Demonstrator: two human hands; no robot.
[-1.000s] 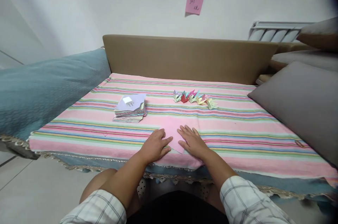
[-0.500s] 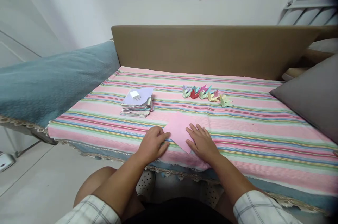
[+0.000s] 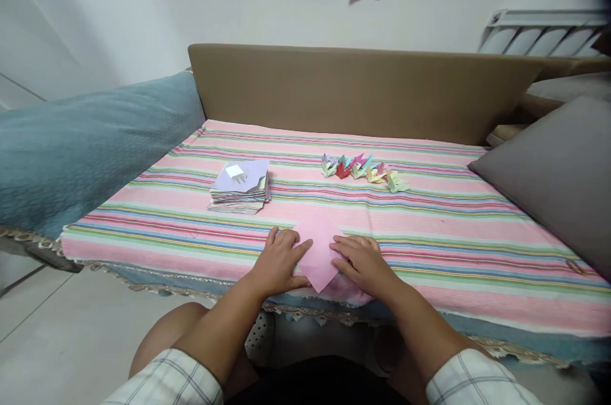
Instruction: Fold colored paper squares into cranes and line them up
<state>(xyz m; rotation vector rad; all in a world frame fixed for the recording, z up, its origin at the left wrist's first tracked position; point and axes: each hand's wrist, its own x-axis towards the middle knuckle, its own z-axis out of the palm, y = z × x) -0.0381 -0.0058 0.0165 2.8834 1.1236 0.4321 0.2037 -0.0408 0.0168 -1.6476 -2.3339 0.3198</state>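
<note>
Caution, skew: possible rotation of the pink paper (image 3: 317, 255) if pressed harder at the left than at the right. Caution, stray creases: likely to form if worked directly over the soft, rumpled striped cloth (image 3: 429, 227), for lack of a hard backing. Caution, drag: possible slide towards the near edge of the cloth if fingertips catch, given a near corner already close to that edge. Caution, misread edges: pink against pink stripes, easy to misjudge.

Grip, left hand (image 3: 282, 262): released, palm down, partly spread; index fingertip on the left part of the paper, thumb at the near left edge. Grip, right hand (image 3: 360, 262): released, palm down, fingers close together; thumb tip apart from index tip, touching the right part of the paper. No clench at either side. Pressure applied: cannot tell.

Paper location: on the cloth between the 2 hands, with 1 corner pointing near; to the right of and nearer than the paper stack (image 3: 238, 199).
</note>
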